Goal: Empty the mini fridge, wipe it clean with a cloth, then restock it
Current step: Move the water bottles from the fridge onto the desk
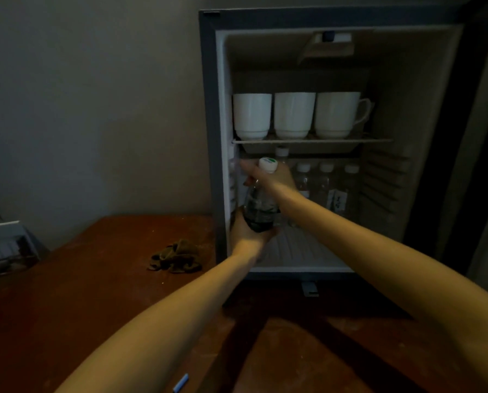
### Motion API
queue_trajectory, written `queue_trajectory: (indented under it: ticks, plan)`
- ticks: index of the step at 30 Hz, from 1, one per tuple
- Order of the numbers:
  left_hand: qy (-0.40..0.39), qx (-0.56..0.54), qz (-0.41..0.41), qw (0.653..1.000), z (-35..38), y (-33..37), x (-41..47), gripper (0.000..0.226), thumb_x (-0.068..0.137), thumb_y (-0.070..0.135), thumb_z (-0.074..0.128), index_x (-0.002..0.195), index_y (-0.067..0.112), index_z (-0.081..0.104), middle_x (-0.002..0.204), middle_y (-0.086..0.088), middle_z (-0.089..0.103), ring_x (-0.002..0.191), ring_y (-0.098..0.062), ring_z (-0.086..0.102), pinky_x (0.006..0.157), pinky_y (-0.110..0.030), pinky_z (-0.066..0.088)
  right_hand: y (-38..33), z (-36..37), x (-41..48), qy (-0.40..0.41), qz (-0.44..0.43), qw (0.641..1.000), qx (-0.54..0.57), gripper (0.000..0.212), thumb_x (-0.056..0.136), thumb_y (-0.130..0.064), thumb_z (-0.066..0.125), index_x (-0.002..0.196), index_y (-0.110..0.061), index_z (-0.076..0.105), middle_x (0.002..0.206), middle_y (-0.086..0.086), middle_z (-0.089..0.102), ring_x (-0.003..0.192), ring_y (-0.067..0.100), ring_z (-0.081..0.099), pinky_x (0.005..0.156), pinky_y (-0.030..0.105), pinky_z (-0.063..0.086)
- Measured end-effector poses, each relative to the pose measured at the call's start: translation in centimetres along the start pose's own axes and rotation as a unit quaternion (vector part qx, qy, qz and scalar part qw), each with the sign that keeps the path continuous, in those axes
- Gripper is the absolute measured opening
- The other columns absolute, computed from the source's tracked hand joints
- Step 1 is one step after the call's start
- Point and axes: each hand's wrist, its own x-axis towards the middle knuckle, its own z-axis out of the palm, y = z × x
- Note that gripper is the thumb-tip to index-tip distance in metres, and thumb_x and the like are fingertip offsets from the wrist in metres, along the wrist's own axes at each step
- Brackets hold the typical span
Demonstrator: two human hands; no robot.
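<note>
The mini fridge (pixel 208 109) stands open on a brown wooden table (pixel 95 293). Three white cups (pixel 293 114) sit in a row on its wire shelf (pixel 310 140). Below, several clear water bottles (pixel 326 185) stand at the back. My left hand (pixel 248 234) grips the base of a dark-filled bottle (pixel 259 208) with a white and green cap, at the fridge's lower left. My right hand (pixel 268 175) grips the same bottle at its neck, just under the cap. A crumpled brownish cloth (pixel 176 258) lies on the table left of the fridge.
The fridge door (pixel 481 137) hangs open at the right edge. A grey box-like object (pixel 7 245) sits at the table's left edge against the wall. A small blue-white item (pixel 180 382) shows at the bottom near my left forearm.
</note>
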Motion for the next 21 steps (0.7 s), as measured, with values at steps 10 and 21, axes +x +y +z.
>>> queue_trajectory:
  ticks: [10, 21]
  plan:
    - [0.050, -0.053, -0.017, 0.997, 0.7, -1.4, -0.1, 0.070, 0.067, 0.023, 0.086, 0.129, 0.018, 0.053, 0.129, -0.002, 0.059, 0.120, -0.021, 0.054, 0.089, -0.024, 0.040, 0.5, -2.2, 1.0, -0.081, -0.018, 0.990, 0.118, 0.061, 0.096, -0.049, 0.037, 0.107, 0.005, 0.064, 0.088, 0.009, 0.069, 0.083, 0.018, 0.067, 0.074, 0.018, 0.053]
    - [0.031, -0.091, -0.012, 0.995, 0.2, -1.5, -0.3, 0.067, 0.068, 0.022, 0.086, 0.127, 0.020, 0.053, 0.129, -0.001, 0.059, 0.119, -0.020, 0.054, 0.099, -0.033, 0.045, 4.8, -2.4, 6.9, 0.205, -0.003, 0.977, -0.054, 0.055, 0.088, -0.019, 0.067, 0.134, -0.003, 0.041, 0.134, 0.016, 0.054, 0.122, 0.028, 0.052, 0.103, 0.036, 0.042]
